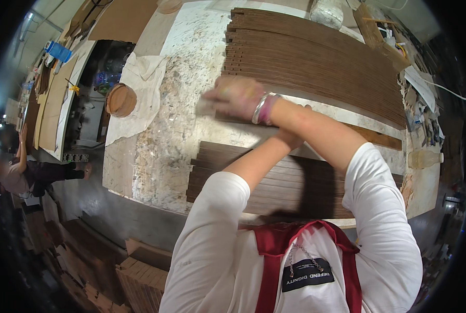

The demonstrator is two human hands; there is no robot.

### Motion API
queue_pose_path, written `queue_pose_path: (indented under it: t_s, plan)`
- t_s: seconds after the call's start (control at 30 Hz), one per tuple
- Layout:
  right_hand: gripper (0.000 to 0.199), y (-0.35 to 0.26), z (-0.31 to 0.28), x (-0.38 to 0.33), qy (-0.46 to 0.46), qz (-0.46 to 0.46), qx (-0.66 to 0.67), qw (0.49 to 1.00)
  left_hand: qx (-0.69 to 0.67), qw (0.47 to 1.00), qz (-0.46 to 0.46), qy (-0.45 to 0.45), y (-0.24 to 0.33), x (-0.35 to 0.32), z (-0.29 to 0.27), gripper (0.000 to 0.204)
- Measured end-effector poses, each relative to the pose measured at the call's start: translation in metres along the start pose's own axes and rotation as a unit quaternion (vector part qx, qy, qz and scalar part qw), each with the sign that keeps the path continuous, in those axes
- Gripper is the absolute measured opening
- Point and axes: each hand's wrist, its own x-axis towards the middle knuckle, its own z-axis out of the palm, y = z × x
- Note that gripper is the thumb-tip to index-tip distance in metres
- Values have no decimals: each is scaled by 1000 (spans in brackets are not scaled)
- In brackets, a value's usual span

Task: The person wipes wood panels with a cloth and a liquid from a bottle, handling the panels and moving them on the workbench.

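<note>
My arms are crossed over a paint-stained white workbench (175,120). My right hand (234,96), with bangles at the wrist, is blurred and closed on a small pale pad (207,106) at the left end of a dark wooden strip (379,140). That strip lies alone between two groups of strips. My left hand (294,139) is mostly hidden under my right forearm and rests on the same strip. A wide fan of brown strips (316,57) lies beyond, and a darker row of strips (274,182) lies close to my chest.
A white cloth (139,88) and a round wooden dish (121,100) hang at the bench's left edge. A plastic bottle (425,158) lies at the right, a white sack (327,11) at the back. Wood offcuts (144,276) pile on the floor. Another person (19,172) sits far left.
</note>
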Motion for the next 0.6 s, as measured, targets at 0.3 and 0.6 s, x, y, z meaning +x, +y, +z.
queue_pose_path:
  t_s: [0.3, 0.6]
  plan:
    - [17, 31, 11, 12, 38, -11, -186, 982, -82, 995, -38, -33, 26, 1, -14, 29]
    - [49, 87, -61, -261, 191, 291, 194, 917, 215, 943, -45, -252, 91, 49, -24, 49]
